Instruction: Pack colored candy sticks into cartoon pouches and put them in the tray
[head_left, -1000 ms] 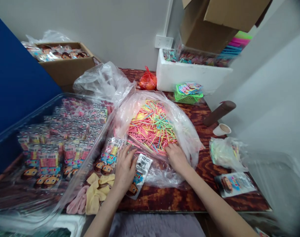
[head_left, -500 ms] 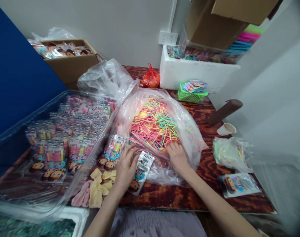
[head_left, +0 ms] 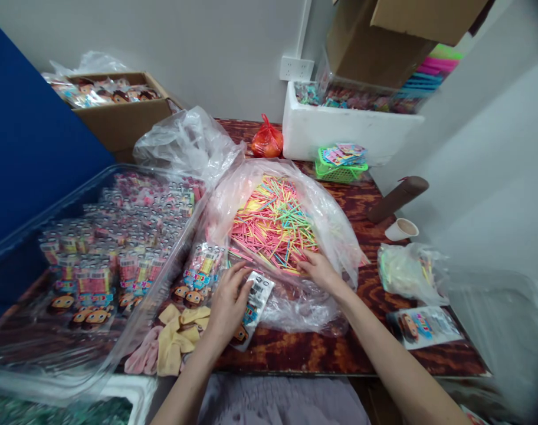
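Thin pink, yellow, green and blue sticks (head_left: 273,224) lie heaped in a large clear plastic bag (head_left: 335,218). My right hand (head_left: 320,271) is at the near right edge of the heap, its thumb and fingers pinched on thin sticks; how many is hidden. My left hand (head_left: 227,304) lies over the left side of a silver printed packet (head_left: 255,301), fingers apart and thumb spread, holding nothing I can see. Left of it, several filled clear packets (head_left: 200,274) with cartoon faces lie together, near yellow and pink cloth pieces (head_left: 178,339).
A clear tub (head_left: 140,283) full of finished-looking packets stands at left. Behind are a cardboard box (head_left: 122,124), a red bag (head_left: 268,139), a white foam box (head_left: 348,130) and a green basket (head_left: 340,171). At right are a brown flask (head_left: 397,198), a paper cup (head_left: 400,229) and another printed packet (head_left: 423,327).
My right hand has turned and opened its thumb side toward the sticks, lifting slightly at the heap's edge. My left hand has stayed beside the silver packet. The view has shifted slightly.
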`<move>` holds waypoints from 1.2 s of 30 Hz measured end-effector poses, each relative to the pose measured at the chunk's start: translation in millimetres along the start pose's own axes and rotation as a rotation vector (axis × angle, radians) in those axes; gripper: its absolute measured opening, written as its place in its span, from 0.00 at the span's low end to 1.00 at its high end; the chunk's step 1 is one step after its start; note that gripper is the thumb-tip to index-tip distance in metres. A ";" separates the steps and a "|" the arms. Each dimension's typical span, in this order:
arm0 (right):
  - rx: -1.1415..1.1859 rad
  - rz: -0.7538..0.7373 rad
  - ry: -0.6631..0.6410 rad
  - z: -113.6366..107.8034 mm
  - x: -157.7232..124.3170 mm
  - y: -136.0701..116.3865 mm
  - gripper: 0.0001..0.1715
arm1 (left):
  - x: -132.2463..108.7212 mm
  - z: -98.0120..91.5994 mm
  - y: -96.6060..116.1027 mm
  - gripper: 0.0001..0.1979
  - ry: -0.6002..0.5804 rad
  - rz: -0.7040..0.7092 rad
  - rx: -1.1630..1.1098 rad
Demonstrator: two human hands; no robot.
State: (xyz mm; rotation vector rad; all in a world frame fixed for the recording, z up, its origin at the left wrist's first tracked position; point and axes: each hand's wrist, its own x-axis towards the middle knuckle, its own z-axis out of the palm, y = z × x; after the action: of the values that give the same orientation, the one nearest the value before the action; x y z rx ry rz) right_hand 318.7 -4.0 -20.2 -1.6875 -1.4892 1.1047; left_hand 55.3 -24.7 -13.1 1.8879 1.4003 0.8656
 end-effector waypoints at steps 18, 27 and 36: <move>0.346 -0.167 0.167 75.8 -72.5 19.4 0.18 | -15.7 35.9 46.3 0.27 -0.114 0.322 0.094; 0.354 -0.199 0.174 73.8 -72.4 24.4 0.15 | -21.2 33.7 39.6 0.25 -0.147 0.380 0.151; 0.323 -0.215 0.141 69.2 -75.0 24.8 0.11 | -19.0 12.9 -5.7 0.27 -0.053 0.022 0.652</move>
State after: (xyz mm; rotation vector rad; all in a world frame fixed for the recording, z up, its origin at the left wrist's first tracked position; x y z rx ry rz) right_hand 267.7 -87.0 -59.5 -1.3230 -1.2903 1.0244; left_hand 58.3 -42.9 -27.8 2.3731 1.7730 0.3758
